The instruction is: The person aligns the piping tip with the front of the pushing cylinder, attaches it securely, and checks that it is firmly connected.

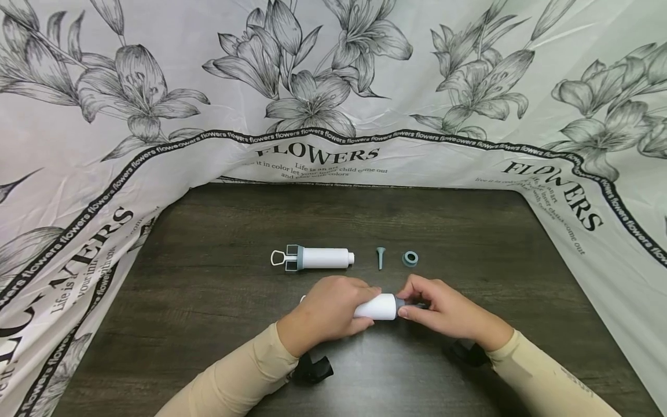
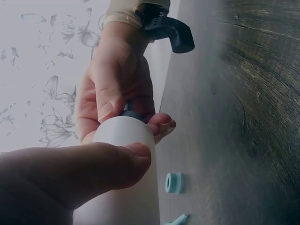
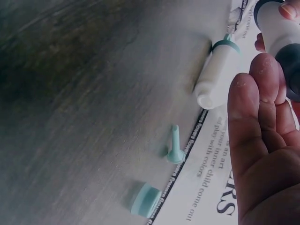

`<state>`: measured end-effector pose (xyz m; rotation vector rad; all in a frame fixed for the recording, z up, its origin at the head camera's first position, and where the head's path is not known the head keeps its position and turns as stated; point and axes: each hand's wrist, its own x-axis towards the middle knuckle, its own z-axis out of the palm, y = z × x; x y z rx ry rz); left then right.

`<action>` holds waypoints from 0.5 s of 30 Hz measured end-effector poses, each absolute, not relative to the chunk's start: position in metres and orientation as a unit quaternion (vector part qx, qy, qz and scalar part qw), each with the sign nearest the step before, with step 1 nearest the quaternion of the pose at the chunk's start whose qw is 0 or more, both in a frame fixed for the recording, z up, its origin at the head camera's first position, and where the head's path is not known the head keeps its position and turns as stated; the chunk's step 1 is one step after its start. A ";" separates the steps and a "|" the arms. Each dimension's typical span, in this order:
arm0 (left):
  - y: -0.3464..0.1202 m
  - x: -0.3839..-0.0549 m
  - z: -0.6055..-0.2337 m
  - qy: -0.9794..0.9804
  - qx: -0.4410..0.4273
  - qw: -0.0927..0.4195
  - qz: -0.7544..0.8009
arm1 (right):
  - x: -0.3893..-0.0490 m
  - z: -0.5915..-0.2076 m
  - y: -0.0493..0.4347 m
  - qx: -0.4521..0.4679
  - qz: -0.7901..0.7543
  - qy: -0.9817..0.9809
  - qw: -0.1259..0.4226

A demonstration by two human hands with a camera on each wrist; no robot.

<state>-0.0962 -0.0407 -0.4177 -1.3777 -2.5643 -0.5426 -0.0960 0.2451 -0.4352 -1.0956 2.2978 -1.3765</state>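
My left hand (image 1: 333, 307) grips a white plastic tube (image 1: 379, 307) round its body, the thumb lying along it in the left wrist view. At the tube's right end, my right hand (image 1: 443, 308) pinches a dark blue-grey end piece (image 2: 132, 114) between thumb and fingers. A narrow spout stands up from that piece in the left wrist view. The left hand hides most of the tube's other end. Just beyond the hands lies a similar white syringe-like tube (image 1: 325, 258) with a blue-grey collar and a white loop handle.
To the right of the lying tube are a small blue-green nozzle (image 1: 381, 258) and a blue-green ring (image 1: 410, 258). All rest on a dark wood-grain table (image 1: 234, 220). White flower-printed cloth (image 1: 312, 58) rises behind and at both sides of it.
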 end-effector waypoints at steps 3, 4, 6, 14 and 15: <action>-0.041 -0.096 -0.418 -0.863 -0.461 0.090 -0.187 | -0.097 -0.435 0.244 -0.374 -0.475 0.786 0.127; -0.041 -0.096 -0.418 -0.863 -0.460 0.090 -0.188 | -0.098 -0.435 0.244 -0.372 -0.477 0.786 0.130; -0.042 -0.096 -0.419 -0.863 -0.460 0.090 -0.189 | -0.098 -0.435 0.244 -0.365 -0.481 0.785 0.136; -0.041 -0.096 -0.422 -0.866 -0.455 0.083 -0.189 | -0.098 -0.436 0.243 -0.352 -0.476 0.793 0.145; -0.041 -0.096 -0.422 -0.868 -0.453 0.081 -0.188 | -0.098 -0.437 0.243 -0.352 -0.468 0.798 0.143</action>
